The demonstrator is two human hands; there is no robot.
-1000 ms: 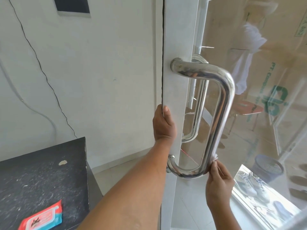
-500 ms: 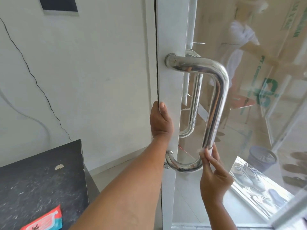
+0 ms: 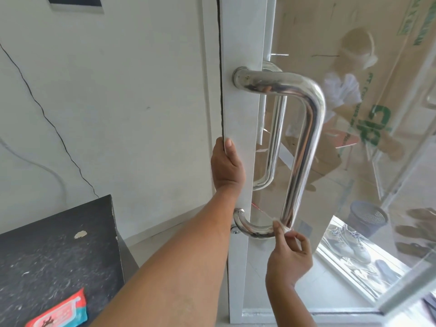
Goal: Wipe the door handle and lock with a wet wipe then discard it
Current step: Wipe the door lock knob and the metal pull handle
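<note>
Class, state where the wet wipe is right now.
In the head view, the wet wipe is pinched in the right hand, pressed against the handle at its lower bend.

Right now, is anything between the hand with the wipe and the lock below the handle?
Partly. The right hand pinches the wet wipe on the handle at its lower bend. That bend and the left forearm sit beside the lock, crowding the approach.

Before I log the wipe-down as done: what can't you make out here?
All head view:
- Wet wipe: mostly hidden by right hand.
- Left hand fingers: behind the door edge.
- Lock: too small to judge.
- Wipes packet: cut off at the bottom.
</note>
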